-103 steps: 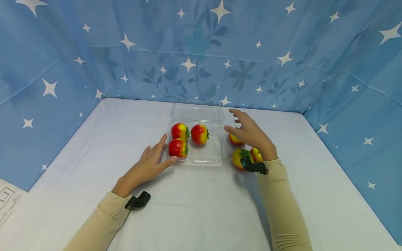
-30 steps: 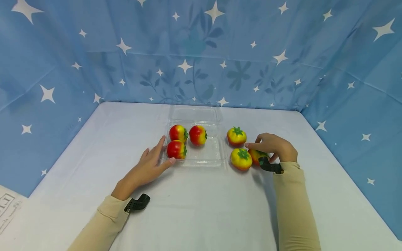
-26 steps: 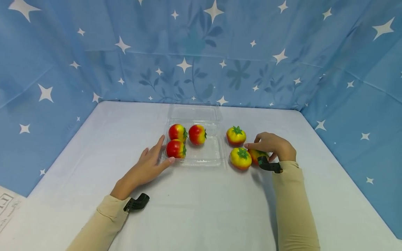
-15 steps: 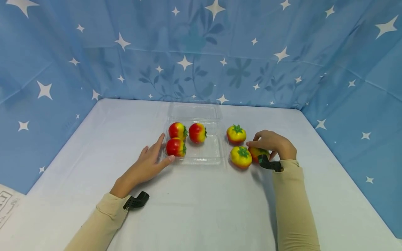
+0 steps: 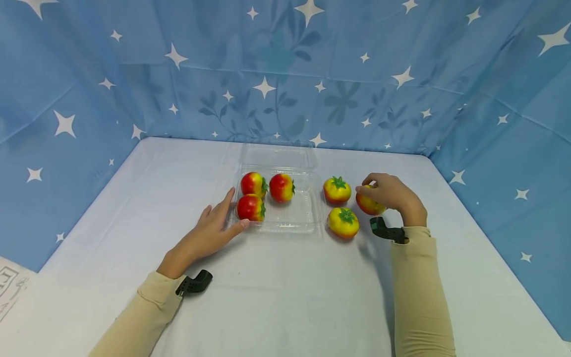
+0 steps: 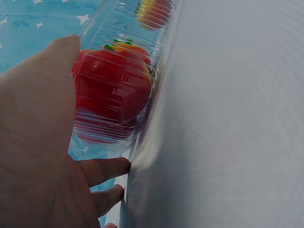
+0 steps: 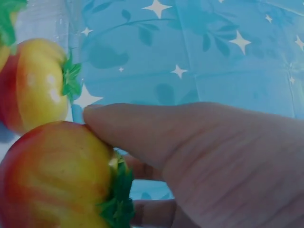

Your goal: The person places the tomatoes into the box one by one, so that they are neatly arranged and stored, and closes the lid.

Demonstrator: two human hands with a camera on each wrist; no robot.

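Three red-and-yellow toy tomatoes with green leaf tops, one of them the front-left tomato (image 5: 251,207), lie in a clear plastic clamshell box (image 5: 294,218), its lid (image 5: 277,156) folded back. My left hand (image 5: 206,239) rests at the box's left front corner, fingers spread; the left wrist view shows its thumb (image 6: 64,52) against the box wall. My right hand (image 5: 392,195) holds another tomato (image 5: 369,202) right of the box, thumb (image 7: 137,126) on one side, fingers partly hidden behind. Two loose tomatoes, the rear one (image 5: 337,190) and the front one (image 5: 343,223), sit between it and the box.
A white cloth covers the table (image 5: 276,297). Blue star-patterned curtain (image 5: 200,74) encloses the back and both sides. Something white with printed lettering (image 5: 11,285) shows at the left edge.
My right hand left the rear loose tomato, gripped the rightmost one and moved it back, away from the front one. The left hand has stayed at the box corner.
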